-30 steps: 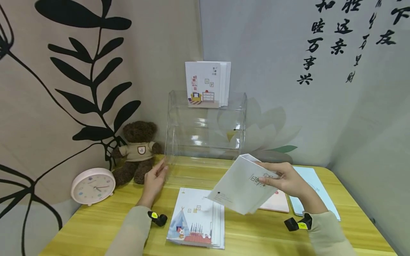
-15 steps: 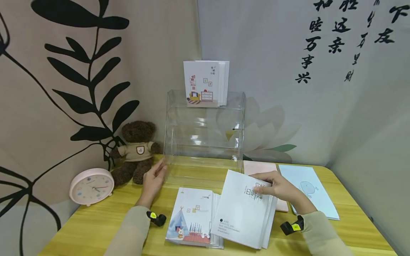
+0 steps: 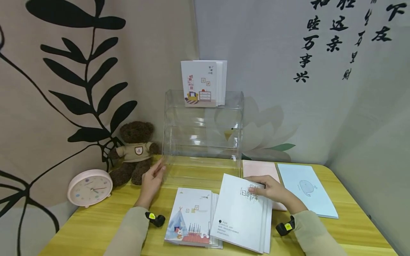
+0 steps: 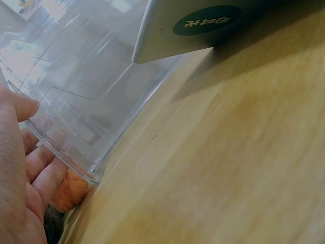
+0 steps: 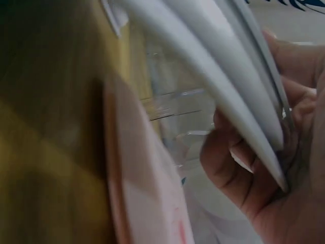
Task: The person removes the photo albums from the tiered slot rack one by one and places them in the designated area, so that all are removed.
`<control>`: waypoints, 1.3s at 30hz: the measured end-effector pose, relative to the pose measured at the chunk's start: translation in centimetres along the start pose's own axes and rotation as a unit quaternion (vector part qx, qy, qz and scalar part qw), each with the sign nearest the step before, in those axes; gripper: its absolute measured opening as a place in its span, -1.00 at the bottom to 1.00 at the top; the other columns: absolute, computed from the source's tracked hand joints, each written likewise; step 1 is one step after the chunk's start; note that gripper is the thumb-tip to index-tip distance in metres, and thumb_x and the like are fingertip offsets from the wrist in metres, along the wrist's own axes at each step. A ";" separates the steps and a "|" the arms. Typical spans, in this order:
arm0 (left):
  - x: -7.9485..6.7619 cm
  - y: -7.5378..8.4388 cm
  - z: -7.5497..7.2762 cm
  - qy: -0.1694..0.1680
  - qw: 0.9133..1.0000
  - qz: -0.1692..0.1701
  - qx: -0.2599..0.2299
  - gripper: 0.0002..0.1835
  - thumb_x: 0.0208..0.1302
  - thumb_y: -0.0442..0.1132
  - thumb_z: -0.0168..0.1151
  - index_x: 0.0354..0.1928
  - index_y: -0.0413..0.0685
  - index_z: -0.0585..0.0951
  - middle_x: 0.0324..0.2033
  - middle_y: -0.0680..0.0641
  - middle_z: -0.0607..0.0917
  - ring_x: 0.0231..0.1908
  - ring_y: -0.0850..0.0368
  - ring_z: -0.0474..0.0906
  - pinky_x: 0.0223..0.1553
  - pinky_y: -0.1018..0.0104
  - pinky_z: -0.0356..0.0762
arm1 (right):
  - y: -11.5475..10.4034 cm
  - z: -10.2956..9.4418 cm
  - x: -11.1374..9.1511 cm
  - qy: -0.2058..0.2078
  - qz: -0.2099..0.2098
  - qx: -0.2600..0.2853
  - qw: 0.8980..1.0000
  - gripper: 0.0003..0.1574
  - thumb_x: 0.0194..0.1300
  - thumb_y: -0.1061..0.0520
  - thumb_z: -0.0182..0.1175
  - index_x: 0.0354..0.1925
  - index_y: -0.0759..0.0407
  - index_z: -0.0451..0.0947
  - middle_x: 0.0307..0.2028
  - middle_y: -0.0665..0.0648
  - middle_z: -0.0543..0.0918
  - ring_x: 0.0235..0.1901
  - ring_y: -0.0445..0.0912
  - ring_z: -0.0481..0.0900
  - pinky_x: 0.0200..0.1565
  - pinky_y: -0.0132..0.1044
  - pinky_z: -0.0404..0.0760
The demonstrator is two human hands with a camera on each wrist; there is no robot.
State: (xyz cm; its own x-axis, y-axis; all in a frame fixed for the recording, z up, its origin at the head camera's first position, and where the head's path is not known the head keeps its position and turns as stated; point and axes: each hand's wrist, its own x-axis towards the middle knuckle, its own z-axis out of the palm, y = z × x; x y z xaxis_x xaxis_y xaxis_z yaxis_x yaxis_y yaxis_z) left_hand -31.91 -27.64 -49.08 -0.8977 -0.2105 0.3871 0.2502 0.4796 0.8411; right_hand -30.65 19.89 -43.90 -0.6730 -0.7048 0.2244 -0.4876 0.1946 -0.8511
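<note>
My right hand (image 3: 268,189) pinches a few white notebooks (image 3: 238,217), thumb on the cover and fingers behind, as the right wrist view shows. They are fanned slightly and tilted, overlapping the right side of another pile of notebooks (image 3: 189,218) with a tent picture on its cover. At the left, my left hand (image 3: 152,183) grips the side edge of a clear plastic display stand (image 3: 201,135), thumb on one face of the panel (image 4: 76,132) and fingers on the other. White notebooks (image 3: 200,83) with a room picture stand in the stand's top tier.
A pink notebook (image 3: 261,168) and a light blue one (image 3: 307,190) lie on the right of the wooden table (image 3: 358,234). A brown teddy bear (image 3: 136,153) and a pink alarm clock (image 3: 90,187) stand at the left. Walls close in behind.
My right hand has lowered the notebooks and turned them cover-up, down beside the tent-picture pile and slightly left. The left hand stays on the stand.
</note>
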 end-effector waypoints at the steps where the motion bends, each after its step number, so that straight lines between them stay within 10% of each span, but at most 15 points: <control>1: 0.0 0.0 0.0 0.000 1.000 0.001 0.000 -0.47 0.46 0.13 0.17 0.43 0.41 0.43 0.27 -0.07 0.58 0.19 -0.06 0.57 0.14 -0.07 0.55 | 0.2 0.1 0.0 -0.002 0.001 0.002 1.000 -0.49 0.47 0.25 0.17 0.31 0.42 0.46 -0.06 0.31 0.72 -0.37 -0.01 0.78 -0.43 -0.05 0.74; 8: 0.0 0.1 0.0 0.002 1.000 -0.006 -0.005 -0.49 0.45 0.11 0.19 0.41 0.44 0.45 0.28 -0.08 0.57 0.23 -0.03 0.54 0.15 -0.04 0.54 | 1.7 1.2 -0.1 0.010 0.036 -0.005 0.999 -0.50 0.48 0.16 0.20 0.31 0.30 0.50 -0.03 0.25 0.70 -0.31 -0.04 0.75 -0.38 -0.10 0.75; 15: 0.0 0.1 0.1 0.004 1.000 -0.003 -0.001 -0.49 0.46 0.08 0.20 0.40 0.41 0.46 0.27 -0.10 0.57 0.22 -0.05 0.55 0.15 -0.03 0.55 | 3.0 2.8 0.2 0.061 0.052 -0.142 0.987 -0.56 0.44 -0.09 0.24 0.19 0.02 0.64 0.01 -0.03 0.70 -0.07 -0.18 0.59 0.07 -0.25 0.57; 39: 0.1 0.1 0.0 0.005 1.000 -0.006 0.009 -0.47 0.46 0.11 0.18 0.43 0.30 0.46 0.25 -0.17 0.58 0.19 -0.10 0.57 0.14 -0.04 0.55 | 3.7 4.6 0.0 0.118 0.049 -0.174 0.976 -0.68 0.42 -0.09 0.25 0.06 -0.05 0.70 -0.06 -0.10 0.72 -0.04 -0.16 0.61 0.10 -0.05 0.58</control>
State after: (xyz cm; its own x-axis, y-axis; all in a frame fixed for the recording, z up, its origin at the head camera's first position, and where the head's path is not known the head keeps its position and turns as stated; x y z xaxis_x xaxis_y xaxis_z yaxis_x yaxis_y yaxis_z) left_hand -31.96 -27.62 -49.00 -0.8971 -0.2252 0.3803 0.2325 0.4913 0.8394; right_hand -29.91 17.42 -49.26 -0.8158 -0.5016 0.2879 -0.5458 0.5028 -0.6703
